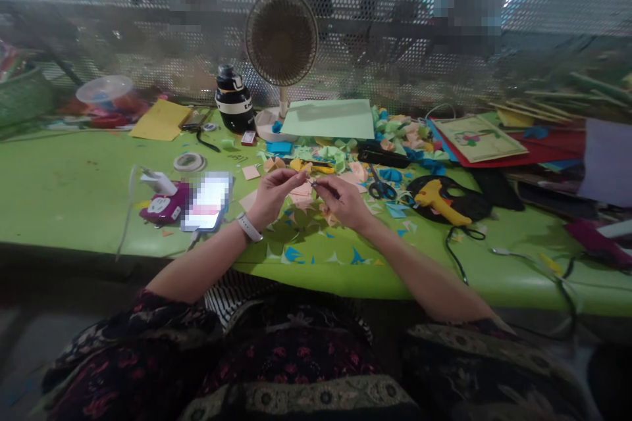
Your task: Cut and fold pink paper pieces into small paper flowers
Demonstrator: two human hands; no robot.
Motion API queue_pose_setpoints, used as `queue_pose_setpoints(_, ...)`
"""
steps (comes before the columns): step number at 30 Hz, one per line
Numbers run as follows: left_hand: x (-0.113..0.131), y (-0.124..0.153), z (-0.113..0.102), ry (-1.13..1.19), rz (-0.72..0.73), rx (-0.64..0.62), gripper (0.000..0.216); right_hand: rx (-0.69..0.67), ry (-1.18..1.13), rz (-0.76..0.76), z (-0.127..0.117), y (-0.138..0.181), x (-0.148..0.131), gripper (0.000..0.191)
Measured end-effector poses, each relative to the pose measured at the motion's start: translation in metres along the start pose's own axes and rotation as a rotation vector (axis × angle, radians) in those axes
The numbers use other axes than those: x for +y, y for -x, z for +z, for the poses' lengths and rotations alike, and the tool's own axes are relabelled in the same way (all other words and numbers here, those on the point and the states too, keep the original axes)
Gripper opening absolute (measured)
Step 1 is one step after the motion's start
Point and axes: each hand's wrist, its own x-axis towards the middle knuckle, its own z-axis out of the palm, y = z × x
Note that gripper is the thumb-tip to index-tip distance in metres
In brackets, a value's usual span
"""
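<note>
Head view, left hand (276,192): a small pale paper piece (307,179) is being pinched at the fingertips, just above the table (74,197)
Head view, right hand (343,202): a thin dark stick (330,191) is being pinched, its tip touching the piece; what it is cannot be told
Handling: the piece is judged flimsy; a light, steady pinch is being called for, with both hands close together
Nearby: scissors (380,187) and a glue gun (442,200) are being kept near, to the right

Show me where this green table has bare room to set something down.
Widest bare stretch of table: far left, bordered by the yellow sheet, tape roll and phone. A narrower strip lies front right, past the glue gun, crossed by cables. Crowded middle: paper scraps around the left hand and right hand, both pinching a small piece.
</note>
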Motion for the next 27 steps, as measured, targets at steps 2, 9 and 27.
queue_pose_setpoints(2,0.0007,0.0002,0.0003,0.012,-0.012,-0.012,0.031,-0.010,-0.020,-0.006,-0.0003,-0.0002,0.0004,0.036)
queue_pose_setpoints(9,0.0073,0.0020,0.0024,0.012,-0.015,-0.004,0.029,-0.002,-0.042,0.032,0.0011,0.0009,-0.0006,0.037)
queue_pose_setpoints(27,0.0024,0.0003,-0.0014,-0.010,0.035,-0.031,0.026,-0.013,-0.055,0.030,-0.0005,0.0008,0.0028,0.039)
